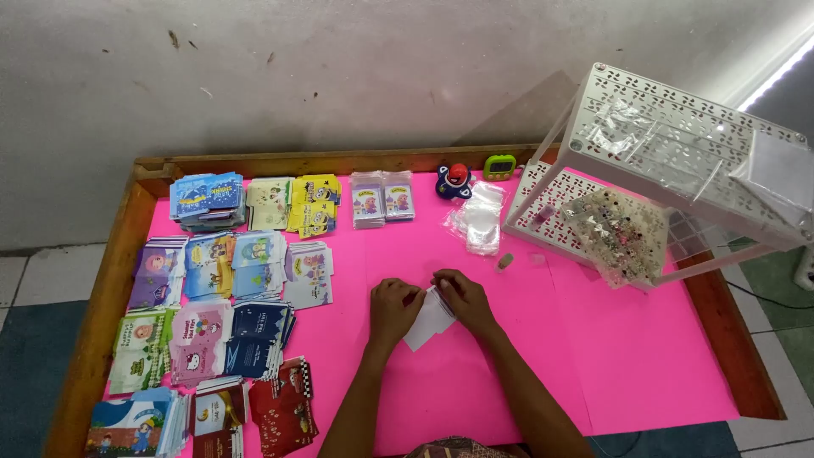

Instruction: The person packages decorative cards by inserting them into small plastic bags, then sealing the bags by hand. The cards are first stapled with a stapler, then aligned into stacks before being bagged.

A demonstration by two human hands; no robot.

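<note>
Both hands meet at mid-counter over the pink sheet [526, 356]. The left hand [393, 309] and the right hand [465, 298] each pinch an edge of a small white packet [430, 322], held just above the surface (contents not discernible). Stacks of printed cards [212, 288] lie to the left; a white perforated rack [678, 161] stands to the right.

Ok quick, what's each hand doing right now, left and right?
Left hand: closed on the left edge of the white card.
Right hand: closed, pinching the same white card at its top.
</note>
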